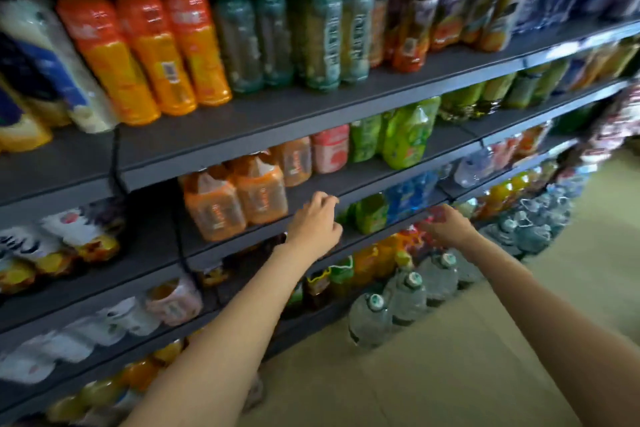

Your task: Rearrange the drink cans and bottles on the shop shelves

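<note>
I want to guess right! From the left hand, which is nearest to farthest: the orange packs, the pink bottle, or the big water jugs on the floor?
From the left hand:
1. Orange packs, just left, same shelf.
2. Pink bottle, above, farther back.
3. Water jugs, down on the floor.

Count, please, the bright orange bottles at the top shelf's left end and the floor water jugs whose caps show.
Orange bottles: 3
Water jugs: 3
Total: 6
</note>
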